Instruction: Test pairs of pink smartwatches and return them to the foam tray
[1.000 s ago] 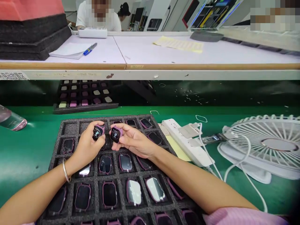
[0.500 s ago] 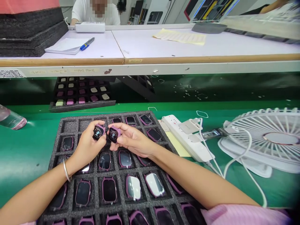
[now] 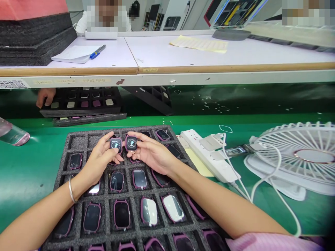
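A black foam tray (image 3: 80, 141) lies on the green bench in front of me, its pockets filled with several purple smartwatch bodies. My left hand (image 3: 98, 162) grips one lit watch body (image 3: 115, 143) over the tray's far rows. My right hand (image 3: 151, 155) grips a second lit watch body (image 3: 131, 142) right beside it. Both screens face up toward me and the two watches almost touch. A metal bangle (image 3: 71, 190) sits on my left wrist.
A white power strip (image 3: 206, 157) with plugs and cables lies right of the tray, then a white fan (image 3: 298, 157). Another person's hand (image 3: 45, 96) holds stacked trays (image 3: 83, 104) under the shelf. A clear bottle (image 3: 12, 132) lies at left.
Both watches have turned flat so their lit screens face me. At the back, another person's hand has appeared and shifted a foam tray to the left.
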The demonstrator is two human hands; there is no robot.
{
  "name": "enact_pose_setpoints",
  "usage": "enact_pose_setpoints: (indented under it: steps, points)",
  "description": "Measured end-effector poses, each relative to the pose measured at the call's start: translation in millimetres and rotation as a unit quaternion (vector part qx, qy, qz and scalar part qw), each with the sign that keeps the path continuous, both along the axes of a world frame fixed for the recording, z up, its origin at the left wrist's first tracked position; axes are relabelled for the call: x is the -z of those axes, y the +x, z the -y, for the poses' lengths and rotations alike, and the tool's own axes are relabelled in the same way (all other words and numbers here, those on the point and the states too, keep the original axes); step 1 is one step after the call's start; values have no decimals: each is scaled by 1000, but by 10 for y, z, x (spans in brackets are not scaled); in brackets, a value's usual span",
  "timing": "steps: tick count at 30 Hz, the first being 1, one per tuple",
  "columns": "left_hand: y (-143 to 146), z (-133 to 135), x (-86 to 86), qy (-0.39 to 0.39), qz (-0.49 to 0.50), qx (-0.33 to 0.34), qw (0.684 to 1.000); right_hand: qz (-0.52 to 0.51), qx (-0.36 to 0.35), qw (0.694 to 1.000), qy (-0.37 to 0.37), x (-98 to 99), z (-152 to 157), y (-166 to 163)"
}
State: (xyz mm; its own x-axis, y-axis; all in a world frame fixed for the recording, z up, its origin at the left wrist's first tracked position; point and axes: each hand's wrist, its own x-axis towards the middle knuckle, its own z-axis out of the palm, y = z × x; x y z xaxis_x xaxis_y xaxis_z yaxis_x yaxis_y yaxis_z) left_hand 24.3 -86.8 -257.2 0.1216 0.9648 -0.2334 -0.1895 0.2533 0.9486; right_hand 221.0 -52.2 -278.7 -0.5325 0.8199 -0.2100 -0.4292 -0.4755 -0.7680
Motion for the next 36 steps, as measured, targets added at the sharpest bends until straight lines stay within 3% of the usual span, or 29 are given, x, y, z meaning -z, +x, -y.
enact_pose_setpoints:
  steps: [4, 15, 36]
  points:
    - [-15, 10, -49, -37, 56, 9, 998, 37, 21, 999, 22, -3, 20, 8]
    - [-40, 30, -6, 8, 2, 20, 1000, 110, 11, 981, 159, -10, 151, -31]
    - [-29, 41, -10, 12, -3, 37, 999, 121, 6, 978, 169, -15, 159, -27]
